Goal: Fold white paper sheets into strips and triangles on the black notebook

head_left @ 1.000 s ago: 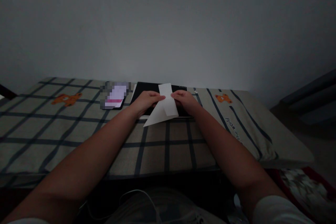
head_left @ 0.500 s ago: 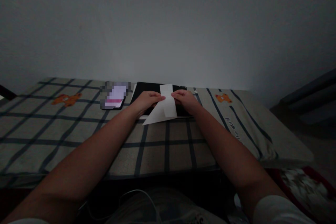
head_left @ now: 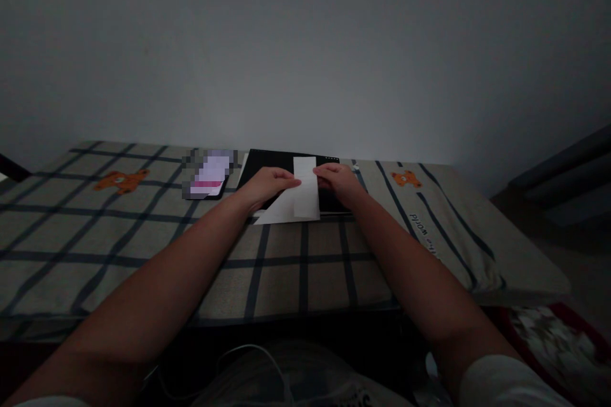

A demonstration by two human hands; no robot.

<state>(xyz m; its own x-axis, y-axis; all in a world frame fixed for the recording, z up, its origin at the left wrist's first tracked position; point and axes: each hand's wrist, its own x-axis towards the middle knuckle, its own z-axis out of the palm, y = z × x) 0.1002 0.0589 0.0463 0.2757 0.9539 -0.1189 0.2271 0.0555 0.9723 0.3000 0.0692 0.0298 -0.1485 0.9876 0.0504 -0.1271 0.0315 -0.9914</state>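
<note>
A folded sheet of white paper (head_left: pixel 306 197) is held up between my two hands. Its middle is a narrow upright strip, and a slanted flap spreads out toward the lower left. My left hand (head_left: pixel 273 186) pinches the strip's left edge with the thumb in front. On the opposite edge, my right hand (head_left: pixel 340 179) grips the paper between thumb and fingers, the other fingers curled behind. Beneath both hands lies a black notebook or folder (head_left: pixel 267 160) with pale sheets showing at its edges.
A phone (head_left: pixel 210 177) with a lit, partly blurred screen lies left of the notebook. The checked tablecloth (head_left: pixel 305 280) with bear prints covers the table. A plain wall (head_left: pixel 305 51) stands right behind. A white cable (head_left: pixel 248 347) hangs near my lap.
The folded paper has turned slightly and its strip now stands straighter. Its lower flap has shifted left and sits a little higher. Both hands keep their pinch.
</note>
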